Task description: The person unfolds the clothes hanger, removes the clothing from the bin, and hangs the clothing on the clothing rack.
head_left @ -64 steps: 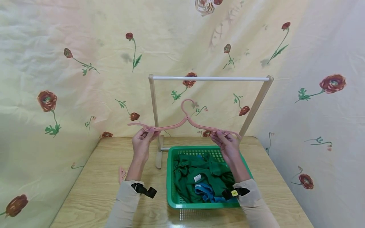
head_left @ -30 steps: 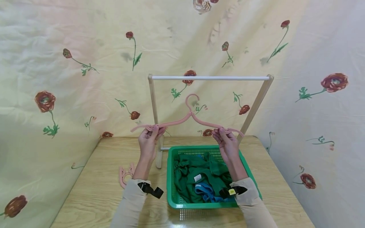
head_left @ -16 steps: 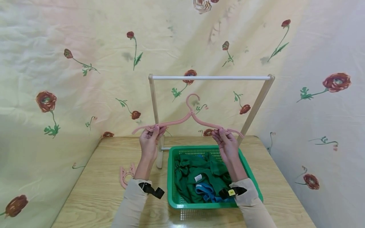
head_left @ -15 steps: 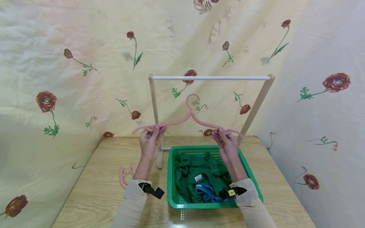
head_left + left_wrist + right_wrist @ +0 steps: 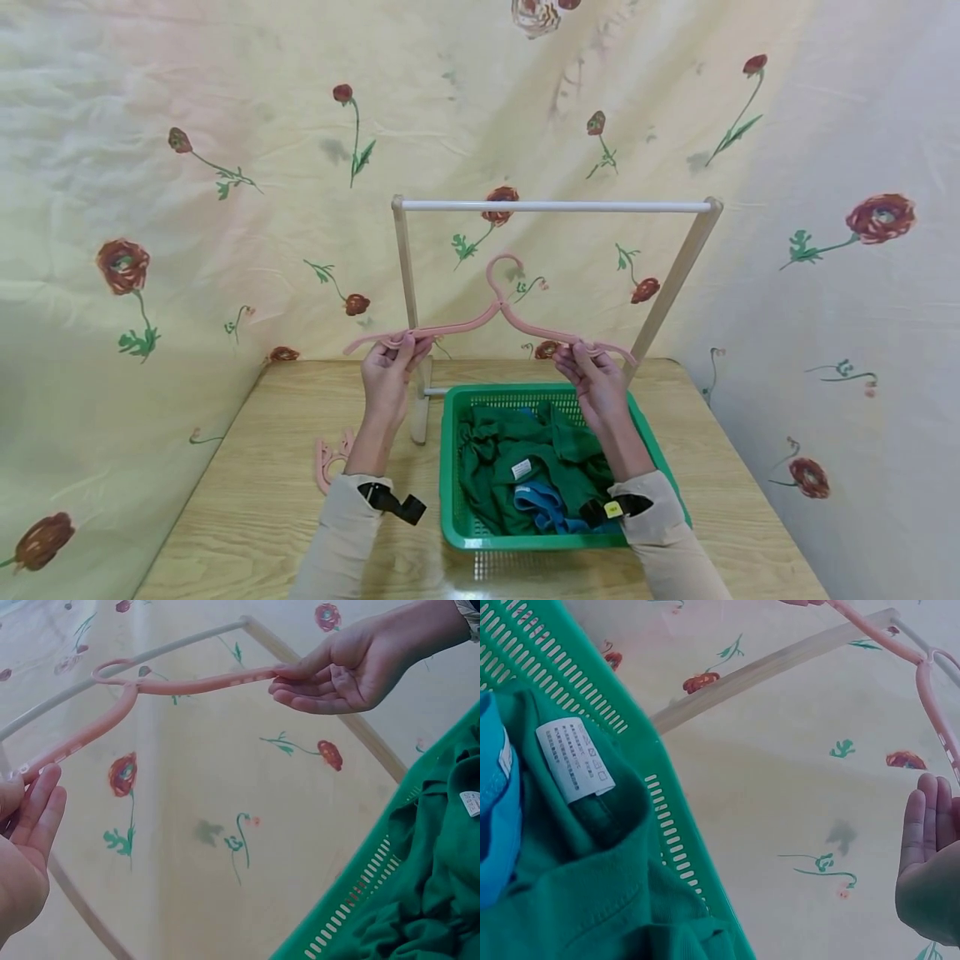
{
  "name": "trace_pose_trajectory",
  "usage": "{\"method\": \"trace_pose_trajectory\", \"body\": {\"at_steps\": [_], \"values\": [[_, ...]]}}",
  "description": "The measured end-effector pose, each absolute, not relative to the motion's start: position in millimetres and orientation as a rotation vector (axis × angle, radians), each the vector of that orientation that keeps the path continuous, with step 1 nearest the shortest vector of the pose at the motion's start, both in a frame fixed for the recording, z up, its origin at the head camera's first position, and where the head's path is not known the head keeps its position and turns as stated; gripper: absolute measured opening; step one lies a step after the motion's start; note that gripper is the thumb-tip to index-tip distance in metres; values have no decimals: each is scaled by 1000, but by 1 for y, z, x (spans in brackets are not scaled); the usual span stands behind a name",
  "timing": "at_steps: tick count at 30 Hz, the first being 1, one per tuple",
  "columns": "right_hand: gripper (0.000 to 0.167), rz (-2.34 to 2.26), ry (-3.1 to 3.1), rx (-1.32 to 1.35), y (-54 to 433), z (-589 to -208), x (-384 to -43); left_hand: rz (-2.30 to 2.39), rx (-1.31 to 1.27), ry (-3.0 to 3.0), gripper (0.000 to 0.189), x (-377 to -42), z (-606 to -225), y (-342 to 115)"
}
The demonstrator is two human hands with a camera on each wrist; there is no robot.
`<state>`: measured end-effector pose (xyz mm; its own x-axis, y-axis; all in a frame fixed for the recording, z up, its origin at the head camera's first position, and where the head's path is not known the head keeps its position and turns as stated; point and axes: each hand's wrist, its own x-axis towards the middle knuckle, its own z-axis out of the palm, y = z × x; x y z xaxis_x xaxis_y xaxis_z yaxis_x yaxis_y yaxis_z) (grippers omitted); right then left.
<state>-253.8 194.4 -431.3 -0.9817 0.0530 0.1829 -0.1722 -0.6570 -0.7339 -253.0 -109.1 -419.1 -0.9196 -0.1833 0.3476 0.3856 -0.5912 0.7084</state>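
A pink clothes hanger [image 5: 465, 323] is held up in front of the rack with its hook upward and its arms spread. My left hand [image 5: 386, 379] pinches its left arm between thumb and fingers. On the other side my right hand [image 5: 596, 387] pinches the right arm the same way. Both grips also show in the left wrist view, where the hanger [image 5: 202, 685] spans between the hands. Below them, a green basket [image 5: 448, 467] holds green clothing [image 5: 495, 492] with a white label and a blue garment [image 5: 542, 504]. My right forearm hides part of the basket.
A rack with a white bar [image 5: 555, 206] and wooden legs stands behind the basket. On the wooden table [image 5: 255, 500], a folded pink hanger [image 5: 327, 467] lies left, partly behind my left forearm. Flowered cloth [image 5: 300, 208] hangs at the back and sides.
Over two seconds the hanger and both hands shift slightly right and up. In the last half second they dip a little lower and left. Both hands keep their grip throughout.
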Motion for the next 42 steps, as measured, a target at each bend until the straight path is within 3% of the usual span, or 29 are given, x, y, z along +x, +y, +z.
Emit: {"method": "trace_pose_trajectory", "body": {"at_steps": [13, 33, 42], "values": [[30, 2775, -1358, 274, 201, -434, -251, -2530, -310, -1223, 12, -254, -420, -110], [24, 2726, -1585, 303, 219, -439, -240, -2551, -298, -1139, 4, -257, -417, -112], [15, 2388, -1719, 385, 213, -407, -231, -2541, -313, -1159, 6, -257, -421, -113]]}}
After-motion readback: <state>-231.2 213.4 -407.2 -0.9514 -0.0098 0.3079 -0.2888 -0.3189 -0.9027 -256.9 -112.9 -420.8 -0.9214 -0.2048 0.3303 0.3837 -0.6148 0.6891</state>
